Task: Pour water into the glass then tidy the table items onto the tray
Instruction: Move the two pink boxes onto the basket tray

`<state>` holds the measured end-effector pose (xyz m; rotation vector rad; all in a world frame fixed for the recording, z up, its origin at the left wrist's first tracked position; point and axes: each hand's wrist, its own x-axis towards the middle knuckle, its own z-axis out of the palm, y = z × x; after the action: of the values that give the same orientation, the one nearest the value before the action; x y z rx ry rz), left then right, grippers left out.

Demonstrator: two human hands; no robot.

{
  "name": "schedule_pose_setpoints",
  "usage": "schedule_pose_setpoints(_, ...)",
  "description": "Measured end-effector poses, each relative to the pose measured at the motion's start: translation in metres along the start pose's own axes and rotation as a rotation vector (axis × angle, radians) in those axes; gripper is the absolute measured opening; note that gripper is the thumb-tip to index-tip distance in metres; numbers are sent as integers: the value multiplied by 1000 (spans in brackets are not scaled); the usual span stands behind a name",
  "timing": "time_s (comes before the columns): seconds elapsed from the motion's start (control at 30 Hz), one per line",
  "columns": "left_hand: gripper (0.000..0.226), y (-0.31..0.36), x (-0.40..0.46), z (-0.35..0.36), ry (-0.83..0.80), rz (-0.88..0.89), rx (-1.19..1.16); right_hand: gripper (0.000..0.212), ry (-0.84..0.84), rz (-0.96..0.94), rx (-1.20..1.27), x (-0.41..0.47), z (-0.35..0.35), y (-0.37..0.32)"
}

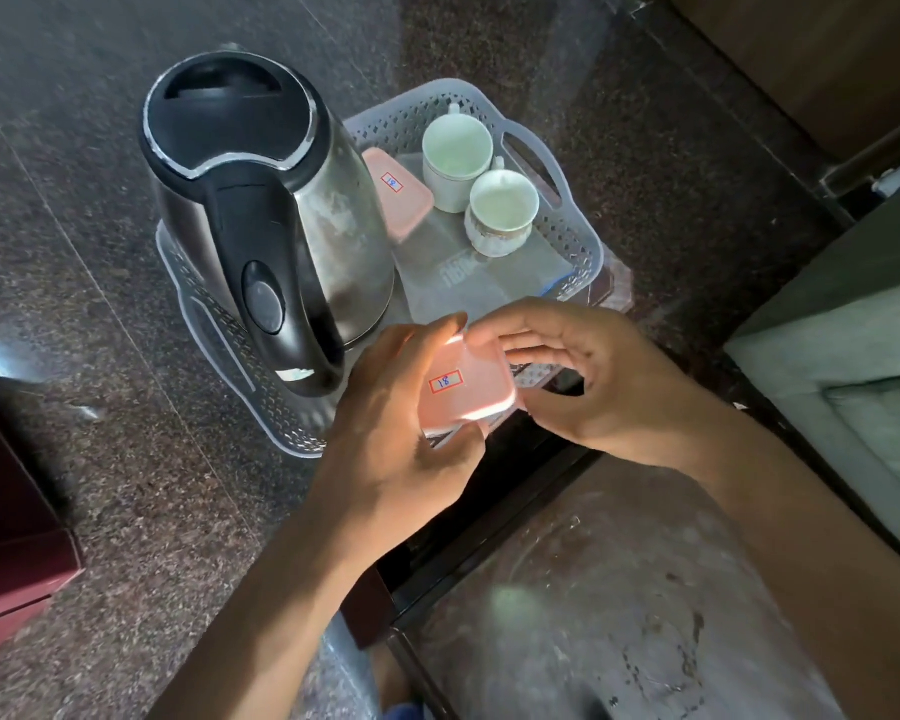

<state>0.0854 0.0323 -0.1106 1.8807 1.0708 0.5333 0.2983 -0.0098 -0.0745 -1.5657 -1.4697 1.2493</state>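
A steel kettle (276,215) with a black lid and handle stands on the left half of a translucent perforated tray (578,252). Two empty white cups (458,153) (502,213) and a pink-lidded box (401,200) labelled 18 sit in the tray's far right part. A second pink-lidded box (468,387), also labelled 18, hovers over the tray's near edge. My left hand (401,433) grips it from the left and below. My right hand (593,376) touches its right side with fingers spread. No glass is in view.
The tray rests on a dark speckled stone top (126,459). A dark red box (17,537) lies at the left edge. A black frame edge (489,537) runs below my hands, with a greenish cushioned seat (853,356) to the right.
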Motion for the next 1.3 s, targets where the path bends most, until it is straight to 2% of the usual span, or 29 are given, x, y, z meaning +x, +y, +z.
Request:
schedule_pose_setpoints(0.1, 77, -2, 3, 1, -1, 26, 6, 54, -16, -20, 9, -4, 2, 5)
schedule_pose_setpoints(0.23, 78, -4, 4, 1, 18, 64, 16, 48, 47, -83, 7, -5, 1, 11)
schedule_pose_setpoints(0.33, 91, -6, 2, 2, 53, 49, -13, 47, 102, -96, 14, -3, -8, 12)
schedule_pose_setpoints(0.4, 98, -7, 0, 2, 45, -4, -106, 47, 175, -102, 16, 0, -16, 11)
schedule_pose_setpoints(0.5, 101, -5, -4, 2, 52, -51, -50, 45, 348, -104, -101, 11, -14, 7)
schedule_pose_setpoints(0.6, 94, -2, -8, 1, 19, -90, -18, 43, 534, -22, -262, 26, 0, 7)
schedule_pose_setpoints(0.7, 87, 1, -10, -1, -15, -109, 46, 42, 624, 49, -353, 42, 15, 13)
schedule_pose_setpoints(0.87, 81, 4, -11, -2, -56, -102, 74, 42, 607, 89, -485, 66, 31, 25)
schedule_pose_setpoints(1.3, 73, 2, -11, -2, -50, -71, 49, 37, 428, 217, -821, 100, 43, 17)
